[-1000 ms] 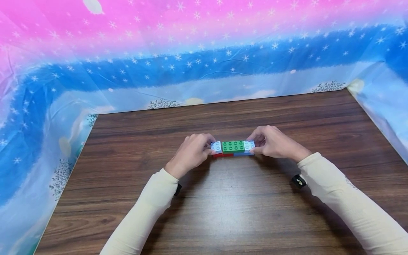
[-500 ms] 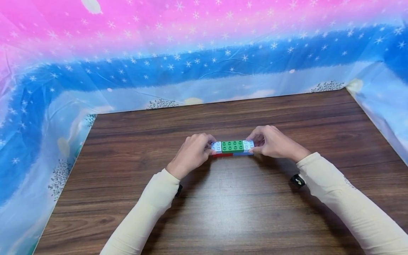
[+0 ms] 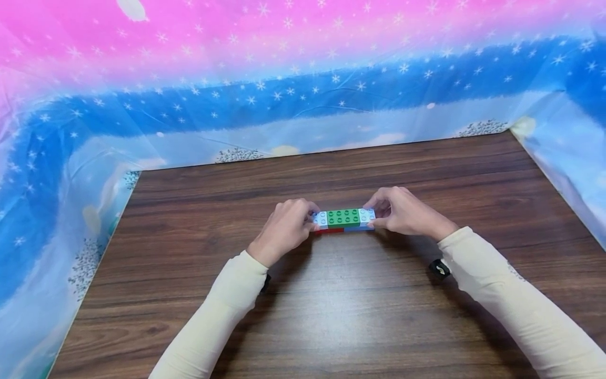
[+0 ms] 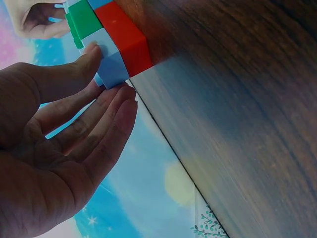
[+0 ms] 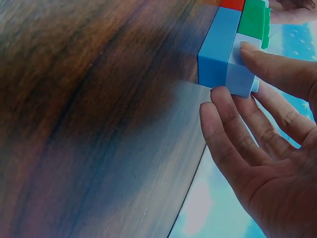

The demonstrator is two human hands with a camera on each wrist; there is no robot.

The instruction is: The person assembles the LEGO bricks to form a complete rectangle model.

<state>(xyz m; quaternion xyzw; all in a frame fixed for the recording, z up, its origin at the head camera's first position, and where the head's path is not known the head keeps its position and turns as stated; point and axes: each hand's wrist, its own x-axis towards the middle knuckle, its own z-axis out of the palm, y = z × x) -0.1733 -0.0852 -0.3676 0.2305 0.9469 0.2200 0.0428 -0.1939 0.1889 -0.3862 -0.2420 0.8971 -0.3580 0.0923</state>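
Near the middle of the wooden table stands a two-layer row of toy building bricks. On top, a green brick (image 3: 343,217) with round studs sits between a pale blue brick (image 4: 113,62) at the left end and another pale blue brick (image 5: 240,67) at the right end. A red brick (image 4: 126,37) and a blue brick (image 5: 218,49) form the lower layer. My left hand (image 3: 284,227) pinches the left pale blue brick between thumb and fingers. At the opposite end, my right hand (image 3: 404,213) pinches the right pale blue brick the same way.
The dark wooden table (image 3: 213,189) extends around the bricks on all sides. Behind its far edge hangs a pink and blue cloth (image 3: 284,89) with snowflakes, which also runs down the left and right sides.
The head view has turned very slightly, so the table edges appear a little further left. Both hands keep their pinch on the end bricks, and the row stays joined.
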